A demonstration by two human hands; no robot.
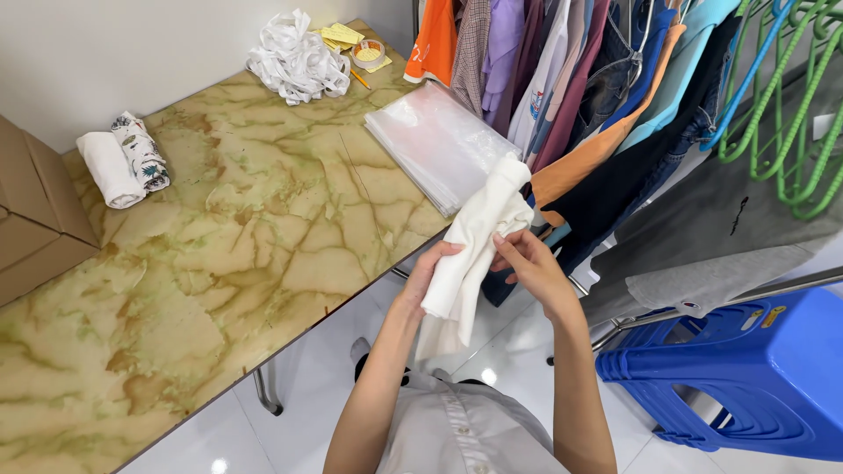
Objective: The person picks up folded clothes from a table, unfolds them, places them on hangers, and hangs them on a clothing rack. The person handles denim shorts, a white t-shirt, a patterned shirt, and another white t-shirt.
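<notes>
A white cloth garment [479,241] hangs bunched between both my hands, in front of my chest and just off the table's front edge. My left hand [428,274] grips it from the left side, fingers curled under the fabric. My right hand [527,263] pinches it from the right, thumb on top. The cloth's upper end rises toward the hanging clothes; its lower end droops toward my shirt.
A marble-patterned table [228,237] carries a stack of clear plastic bags [435,140], two rolled cloths [123,158], a heap of white strips [297,61], a tape roll [368,53] and a cardboard box [35,219]. A clothes rack [615,96], green hangers [781,114] and blue stools [755,377] stand right.
</notes>
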